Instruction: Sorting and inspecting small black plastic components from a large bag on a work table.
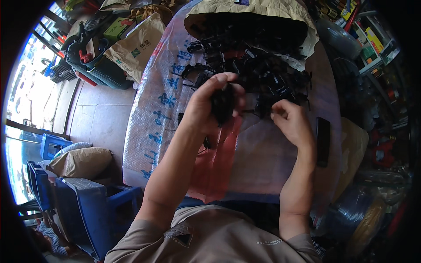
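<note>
A workshop, seemingly: black parts (pixel 274 83) heaped on the counter (pixel 258 168), stocked shelves (pixel 372 48) beyond its right edge, paper sacks (pixel 83 162) beyond its left edge.

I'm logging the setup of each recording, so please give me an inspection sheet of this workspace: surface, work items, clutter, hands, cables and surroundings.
Surface: plastic sheet with blue writing and a red band.
Work items: pile of small black parts before an open paper bag; details too dark to tell.
Clutter: flat black slab beside the right forearm.
Left hand: fingers closed around something black.
Right hand: fingers bent at the pile's near edge; any grip cannot be told.
Cables: nothing seen that is plainly a cable.
Surroundings: blue stool and paper sack left; shelves right.
</note>
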Tool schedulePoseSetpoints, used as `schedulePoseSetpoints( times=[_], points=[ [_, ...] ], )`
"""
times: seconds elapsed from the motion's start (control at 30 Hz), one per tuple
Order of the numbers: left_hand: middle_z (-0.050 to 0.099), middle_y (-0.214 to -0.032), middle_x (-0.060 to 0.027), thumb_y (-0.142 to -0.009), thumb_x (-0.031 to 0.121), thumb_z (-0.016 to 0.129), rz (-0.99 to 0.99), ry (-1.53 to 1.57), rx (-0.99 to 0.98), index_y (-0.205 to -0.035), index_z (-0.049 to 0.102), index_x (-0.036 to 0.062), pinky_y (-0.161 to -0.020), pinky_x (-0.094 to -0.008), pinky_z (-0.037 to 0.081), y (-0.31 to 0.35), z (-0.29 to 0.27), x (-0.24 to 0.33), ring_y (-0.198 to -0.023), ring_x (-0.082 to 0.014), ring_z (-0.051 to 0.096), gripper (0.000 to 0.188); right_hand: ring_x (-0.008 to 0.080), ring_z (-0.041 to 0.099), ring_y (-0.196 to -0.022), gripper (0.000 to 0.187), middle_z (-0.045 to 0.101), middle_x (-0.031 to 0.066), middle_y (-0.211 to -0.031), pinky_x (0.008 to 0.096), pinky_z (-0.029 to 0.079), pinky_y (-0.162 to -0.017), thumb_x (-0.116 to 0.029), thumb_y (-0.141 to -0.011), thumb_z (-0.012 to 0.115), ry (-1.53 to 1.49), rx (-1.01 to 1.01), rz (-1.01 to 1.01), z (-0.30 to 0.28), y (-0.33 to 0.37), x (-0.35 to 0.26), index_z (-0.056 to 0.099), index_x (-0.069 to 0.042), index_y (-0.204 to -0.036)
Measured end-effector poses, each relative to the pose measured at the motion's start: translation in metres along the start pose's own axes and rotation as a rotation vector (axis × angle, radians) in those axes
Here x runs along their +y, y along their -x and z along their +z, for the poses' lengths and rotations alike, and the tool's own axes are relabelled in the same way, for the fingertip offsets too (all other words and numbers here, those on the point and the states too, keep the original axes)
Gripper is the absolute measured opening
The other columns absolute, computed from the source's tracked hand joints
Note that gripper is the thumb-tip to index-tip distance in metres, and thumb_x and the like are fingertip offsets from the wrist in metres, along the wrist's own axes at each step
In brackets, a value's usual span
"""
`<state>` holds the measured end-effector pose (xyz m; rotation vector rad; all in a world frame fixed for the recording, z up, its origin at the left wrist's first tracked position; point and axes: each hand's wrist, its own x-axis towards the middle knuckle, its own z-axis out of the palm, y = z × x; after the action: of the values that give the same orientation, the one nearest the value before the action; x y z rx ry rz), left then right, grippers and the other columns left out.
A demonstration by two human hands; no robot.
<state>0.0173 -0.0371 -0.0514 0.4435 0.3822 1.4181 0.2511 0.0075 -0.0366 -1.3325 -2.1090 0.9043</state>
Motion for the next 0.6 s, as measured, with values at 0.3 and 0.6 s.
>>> schedulePoseSetpoints(
  times=[0.3,0.6],
  points=[
    [0.065,-0.088,-0.0135,-0.087,0.006,0.058,0.029,-0.303,-0.025,-0.096,0.059,0.0021,-0.057,-0.0321,0.054,0.005,-0.001,0.005,-0.076,-0.0228,0.065,0.01,0.0325,0.066,-0.075,0.008,0.065,0.0153,-0.078,0.0384,0.05,-0.065,-0.007,-0.082,0.065,0.144,0.051,-0.16,0.016,-0.001,-0.02,0.063,0.0,-0.086],
    [0.066,-0.11,-0.0091,-0.092,0.012,0.059,0.132,-1.038,0.13,-0.128,0.054,-0.0044,-0.088,-0.0243,0.048,0.015,0.022,-0.012,-0.097,-0.0113,0.061,0.04,0.0344,0.066,-0.088,0.024,0.064,0.0177,-0.097,0.0365,0.053,-0.074,0.006,-0.087,0.052,-0.104,0.074,-0.441,0.032,0.006,-0.033,0.058,0.004,-0.11]
  ],
)
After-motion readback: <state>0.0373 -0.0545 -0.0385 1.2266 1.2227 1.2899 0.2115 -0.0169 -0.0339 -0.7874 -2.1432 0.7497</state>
